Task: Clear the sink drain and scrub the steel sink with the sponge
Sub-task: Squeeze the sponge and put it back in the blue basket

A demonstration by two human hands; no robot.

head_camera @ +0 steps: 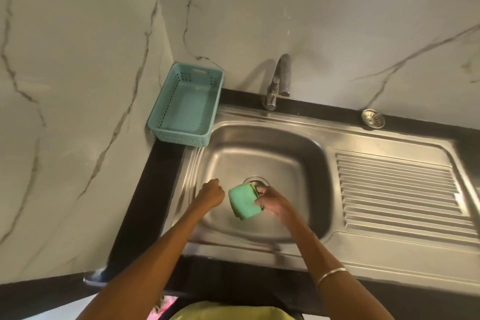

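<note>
The steel sink [259, 138] has a round drain [253, 180] in the middle of its basin. My right hand [272, 202] grips a green sponge [244, 201] with a dark scrub layer, just in front of the drain and partly covering it. My left hand [211, 193] is over the basin's left side, close to the sponge, with its fingers curled in; nothing shows in it. A steel drain strainer [373, 118] lies on the black counter behind the drainboard.
A teal plastic basket [166, 122] stands on the counter's back left corner, overhanging the sink rim. The tap [279, 80] rises behind the basin. A ribbed drainboard [400, 189] runs to the right. Marble walls close in at the left and back.
</note>
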